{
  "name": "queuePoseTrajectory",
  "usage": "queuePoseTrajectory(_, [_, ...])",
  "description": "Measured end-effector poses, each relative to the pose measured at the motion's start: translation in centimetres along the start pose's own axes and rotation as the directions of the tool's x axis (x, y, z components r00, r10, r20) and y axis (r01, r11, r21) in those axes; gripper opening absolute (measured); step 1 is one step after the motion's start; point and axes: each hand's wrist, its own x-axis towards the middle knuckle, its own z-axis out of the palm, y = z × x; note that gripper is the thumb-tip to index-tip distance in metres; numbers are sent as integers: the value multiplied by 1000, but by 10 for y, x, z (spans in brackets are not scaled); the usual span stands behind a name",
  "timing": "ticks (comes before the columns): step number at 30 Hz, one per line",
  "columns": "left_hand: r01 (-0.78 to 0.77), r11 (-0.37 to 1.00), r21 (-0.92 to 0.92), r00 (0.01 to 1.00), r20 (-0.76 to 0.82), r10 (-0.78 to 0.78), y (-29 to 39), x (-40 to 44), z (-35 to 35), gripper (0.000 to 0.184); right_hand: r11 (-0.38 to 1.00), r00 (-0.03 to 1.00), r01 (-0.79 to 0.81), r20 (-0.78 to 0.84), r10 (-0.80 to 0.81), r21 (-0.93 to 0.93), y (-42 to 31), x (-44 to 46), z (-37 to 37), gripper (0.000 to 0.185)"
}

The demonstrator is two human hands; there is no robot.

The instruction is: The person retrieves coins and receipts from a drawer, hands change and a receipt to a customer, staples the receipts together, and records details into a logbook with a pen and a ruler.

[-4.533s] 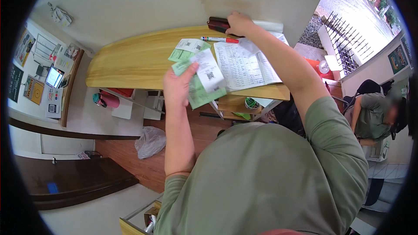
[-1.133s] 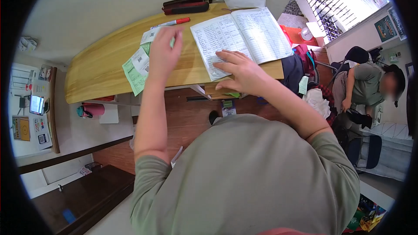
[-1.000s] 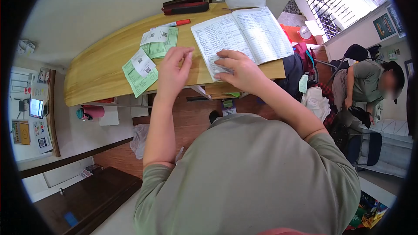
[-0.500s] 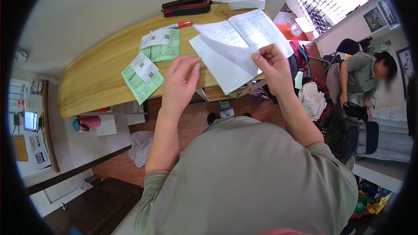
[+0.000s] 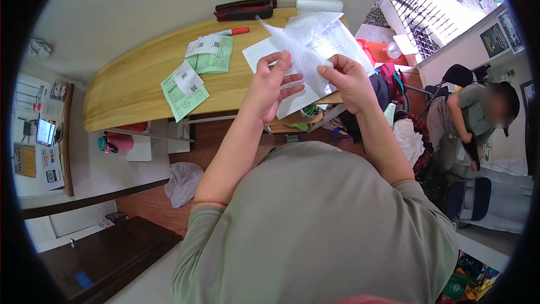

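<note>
An open notebook (image 5: 337, 36) with handwritten pages lies on the wooden table (image 5: 135, 87). One of its pages (image 5: 304, 59) is lifted and curled above it. My right hand (image 5: 350, 81) pinches the near corner of that lifted page. My left hand (image 5: 274, 84) is raised at the notebook's left side, fingers apart, close to the page; I see nothing in it. Left of the notebook lie two green slips, one nearer me (image 5: 183, 101) and one farther off (image 5: 216, 62), each with a white printed label on it. A red-capped marker (image 5: 239, 31) lies beyond them.
Against the wall stand a dark red and black case (image 5: 246, 10) and a white roll (image 5: 319, 5). A person (image 5: 472, 112) sits at the right, near bags and a chair (image 5: 469, 198). A plastic bag (image 5: 184, 183) lies on the floor, below a pink bottle (image 5: 117, 143).
The page in my right hand has risen and curled more. My left hand has moved right, up to the notebook. Earlier, my left hand held the green slips, which now lie on the table.
</note>
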Motion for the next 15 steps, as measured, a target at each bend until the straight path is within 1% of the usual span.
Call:
queuePoseTrajectory(1, [-3, 999, -47, 999, 50, 5, -2, 1, 4, 53, 994, 999, 39, -29, -36, 104, 1, 3, -9, 13])
queuePoseTrajectory(2, [-157, 959, 234, 986, 94, 138, -10, 5, 8, 54, 975, 996, 80, -61, -69, 206, 1, 5, -20, 15])
queuePoseTrajectory(3, [-303, 819, 487, 953, 170, 252, -22, 12, 11, 55, 968, 983, 172, -102, -155, 184, -3, 7, -38, 19])
queuePoseTrajectory(4, [-423, 594, 685, 904, 270, 333, -29, 16, 18, 56, 956, 958, 242, -199, -208, 164, -6, 9, -50, 23])
queuePoseTrajectory(5, [-523, 311, 793, 823, 376, 426, -34, 19, 26, 68, 972, 956, 229, -198, -216, 44, -11, 7, -66, 26])
queuePoseTrajectory(6, [-547, 179, 818, 784, 425, 453, -40, 22, 34, 73, 974, 955, 212, -194, -223, -78, -16, 5, -82, 29])
queuePoseTrajectory(8, [-556, -96, 825, 703, 529, 476, -54, 30, 47, 83, 992, 998, 65, -9, -66, -107, -27, 3, -104, 33])
queuePoseTrajectory(9, [-449, -184, 874, 790, 485, 374, -55, 24, 55, 94, 991, 997, -9, 79, 19, -131, -29, 2, -111, 35])
queuePoseTrajectory(12, [-373, -286, 883, 835, 454, 310, -64, 17, 54, 97, 994, 977, -6, 210, 29, -113, -32, 26, -109, 32])
queuePoseTrajectory(13, [-371, -271, 888, 839, 446, 312, -65, 17, 51, 97, 926, 973, 112, 231, -28, -360, -31, 43, -110, 31])
queuePoseTrajectory(14, [-369, -255, 894, 843, 437, 313, -64, 15, 46, 97, 827, 950, 214, 307, -54, -519, -27, 62, -111, 32])
queuePoseTrajectory(15, [-364, -238, 901, 848, 426, 316, -62, 12, 42, 96, 691, 921, 319, 385, -63, -649, -21, 83, -112, 33])
